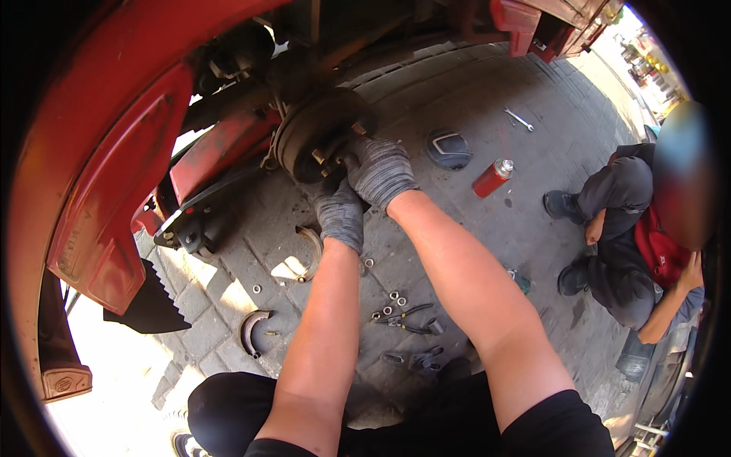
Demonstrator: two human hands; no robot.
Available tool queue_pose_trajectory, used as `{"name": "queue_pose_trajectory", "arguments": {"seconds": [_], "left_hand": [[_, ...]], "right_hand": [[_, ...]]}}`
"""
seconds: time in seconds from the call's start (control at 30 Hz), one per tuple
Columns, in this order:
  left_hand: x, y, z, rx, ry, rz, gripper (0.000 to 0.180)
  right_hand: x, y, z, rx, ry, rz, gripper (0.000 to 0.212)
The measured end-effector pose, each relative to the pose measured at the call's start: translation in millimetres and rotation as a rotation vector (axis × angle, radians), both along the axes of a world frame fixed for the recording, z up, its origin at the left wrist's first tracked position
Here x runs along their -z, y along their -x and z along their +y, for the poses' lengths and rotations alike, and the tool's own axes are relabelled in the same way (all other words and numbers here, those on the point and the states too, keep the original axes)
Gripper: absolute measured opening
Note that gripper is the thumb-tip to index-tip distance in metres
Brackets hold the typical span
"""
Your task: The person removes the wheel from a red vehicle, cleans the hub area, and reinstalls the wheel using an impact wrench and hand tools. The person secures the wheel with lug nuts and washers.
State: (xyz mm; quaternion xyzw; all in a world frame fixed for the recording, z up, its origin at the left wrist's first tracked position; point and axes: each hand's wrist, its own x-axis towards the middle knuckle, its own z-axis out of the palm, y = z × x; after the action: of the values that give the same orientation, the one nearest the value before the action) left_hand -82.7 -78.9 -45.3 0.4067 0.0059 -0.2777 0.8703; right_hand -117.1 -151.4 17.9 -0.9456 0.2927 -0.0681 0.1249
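A dark round brake drum (295, 143) with a wheel hub and brass-coloured studs (319, 157) sits under a red vehicle body. My right hand (378, 167), in a grey knit glove, is closed with its fingers curled in at the middle of the hub. Just below it, my left hand (340, 215), gloved the same way, is closed close to the hub's lower edge. Its fingertips and whatever they hold are hidden in dark shadow. One curved brake shoe (248, 335) lies on the paving, and another curved shoe (314, 253) lies beside my left wrist.
Pliers (405, 326) and several loose nuts (394, 295) lie between my forearms. A red spray can (492, 179), a dark round cap (448, 148) and a wrench (519, 119) lie right of the drum. Another person (628, 221) crouches at the right. Red bodywork (114, 183) overhangs at left.
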Motion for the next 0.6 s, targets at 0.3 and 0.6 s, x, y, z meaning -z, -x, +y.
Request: {"name": "queue_pose_trajectory", "arguments": {"seconds": [0.3, 0.6], "left_hand": [[0, 12, 10, 0.074, -0.266, -0.035, 0.032], [6, 17, 14, 0.039, -0.267, -0.07, 0.029]], "right_hand": [[43, 22, -7, 0.046, -0.321, -0.268, 0.028], [62, 6, -13, 0.057, -0.447, -0.249, 0.027]]}}
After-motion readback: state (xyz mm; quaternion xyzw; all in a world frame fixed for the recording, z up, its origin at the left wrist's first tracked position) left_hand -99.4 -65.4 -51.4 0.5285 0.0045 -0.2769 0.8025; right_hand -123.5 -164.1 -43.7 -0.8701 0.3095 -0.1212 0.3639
